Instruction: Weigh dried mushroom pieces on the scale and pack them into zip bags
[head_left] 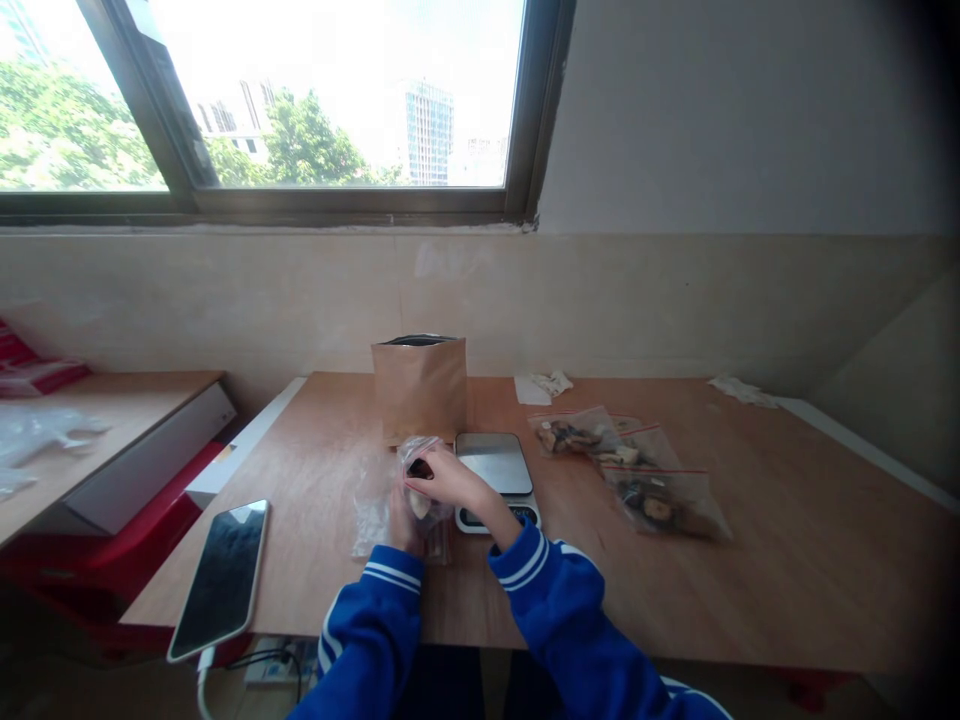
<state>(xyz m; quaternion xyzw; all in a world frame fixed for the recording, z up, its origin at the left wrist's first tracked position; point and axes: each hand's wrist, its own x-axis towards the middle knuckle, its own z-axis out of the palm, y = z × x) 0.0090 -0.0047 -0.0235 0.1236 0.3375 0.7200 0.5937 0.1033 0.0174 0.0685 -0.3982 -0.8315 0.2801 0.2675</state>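
My left hand [405,522] is closed around a clear zip bag [418,447], holding it upright just left of a kitchen scale [493,463]. A pale piece [420,503] shows inside the bag. From the right, my right hand [452,479] reaches to the bag's mouth, its fingers pinched on a small dark piece [420,468], too small to name surely. Several clear zip bags [371,518] lie flat beside and under my left hand. Behind the held bag, a brown paper pouch [420,385] stands with its top open. The scale's plate carries nothing.
Zip bags of dried slices, looking like mushrooms [660,502], lie to the right. A phone [222,578] with a plugged-in cable rests at the table's left edge. Crumpled tissue [553,383] lies at the back. Another table [150,400] with plastic stands left, near a red stool [112,560].
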